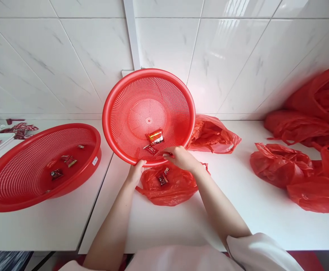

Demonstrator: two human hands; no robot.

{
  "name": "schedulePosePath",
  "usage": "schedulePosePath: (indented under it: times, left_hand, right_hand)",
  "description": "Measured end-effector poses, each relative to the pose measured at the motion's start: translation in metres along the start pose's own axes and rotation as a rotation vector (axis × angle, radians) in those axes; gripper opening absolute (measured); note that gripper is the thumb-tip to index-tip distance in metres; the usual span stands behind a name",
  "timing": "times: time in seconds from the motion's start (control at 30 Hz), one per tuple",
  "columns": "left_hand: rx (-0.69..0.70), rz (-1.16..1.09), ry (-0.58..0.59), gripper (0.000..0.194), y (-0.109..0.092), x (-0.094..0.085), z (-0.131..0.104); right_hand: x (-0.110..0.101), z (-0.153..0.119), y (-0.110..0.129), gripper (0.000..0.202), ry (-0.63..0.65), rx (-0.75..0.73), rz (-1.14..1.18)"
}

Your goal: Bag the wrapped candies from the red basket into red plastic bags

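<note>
Since the tilted basket [147, 109] looks light and stiff, its rim suits the left hand [136, 172], which pinches it above a limp bag [175, 195]. Inside, the right hand [179, 156] curls beside slick-looking packets [156, 137], best taken by their edges; whether it pinches one, I cannot tell.

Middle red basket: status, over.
Left hand on red basket's lower rim. Right hand over rim, beside wrapped packets; grip unclear. Red bag below. No obstruction visible.

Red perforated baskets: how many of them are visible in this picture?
2: the held basket, with the left hand at its rim, and the left basket, on the white table. None appears hidden.
</note>
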State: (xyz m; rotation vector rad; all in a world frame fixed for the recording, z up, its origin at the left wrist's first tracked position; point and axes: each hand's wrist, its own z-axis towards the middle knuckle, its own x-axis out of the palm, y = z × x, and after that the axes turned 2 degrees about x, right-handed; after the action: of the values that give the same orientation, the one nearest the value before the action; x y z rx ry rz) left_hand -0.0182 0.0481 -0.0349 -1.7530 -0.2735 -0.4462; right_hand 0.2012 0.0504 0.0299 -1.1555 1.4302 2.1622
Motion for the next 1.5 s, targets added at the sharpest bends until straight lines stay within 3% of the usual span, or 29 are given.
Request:
schedulePosePath:
  times: [0.1,0.27,0.4,0.47,0.53,0.7,0.77,0.97,1.07,1.17,1.23,1.37,1.5]
  left_hand:
    - [0.006,-0.002,-0.005,0.038,-0.003,0.004,-0.003]
    - [-0.019,0.033,-0.006,0.033,-0.005,0.005,-0.004]
    - [-0.009,0.039,-0.001,0.032,-0.004,0.005,-0.005]
    - [-0.005,0.018,0.033,0.034,-0.003,0.006,-0.005]
    - [0.007,0.008,0.046,0.038,-0.003,0.007,-0.006]
    - [0.004,0.069,0.024,0.044,0.004,0.006,-0.006]
    - [-0.001,0.09,0.025,0.049,0.006,0.007,-0.007]
    - [0.025,0.057,0.023,0.049,0.006,0.01,-0.007]
    - [0.03,0.012,0.044,0.042,0.003,0.008,-0.005]
    - [0.042,-0.024,0.031,0.035,-0.001,0.006,-0.003]
    - [0.072,-0.031,0.013,0.035,-0.005,0.006,-0.003]
    - [0.073,-0.007,0.009,0.036,-0.013,0.008,-0.005]
    - [0.055,0.017,-0.021,0.034,-0.015,0.009,-0.006]
  right_hand:
    - [-0.008,-0.002,-0.005,0.02,-0.023,0.109,0.138]
    - [-0.014,-0.005,-0.01,0.033,-0.082,0.245,0.336]
    - [-0.024,-0.011,-0.003,0.025,0.015,0.184,0.343]
    - [-0.027,-0.013,0.001,0.031,0.087,0.165,0.297]
    - [-0.028,-0.013,0.005,0.043,0.061,0.174,0.218]
    - [-0.01,-0.003,0.009,0.049,-0.124,0.101,0.049]
    - [0.003,0.002,0.009,0.046,-0.097,0.031,0.025]
    - [0.025,0.006,0.005,0.072,0.092,-0.064,-0.088]
    - [0.019,0.004,0.004,0.054,0.091,-0.12,0.045]
    - [0.011,0.004,0.002,0.029,-0.028,-0.022,0.277]
    - [0.008,0.005,0.0,0.028,-0.079,0.079,0.477]
    - [0.006,0.007,-0.007,0.037,-0.033,0.223,0.857]
    - [0.002,0.006,-0.011,0.036,-0.046,0.26,0.893]
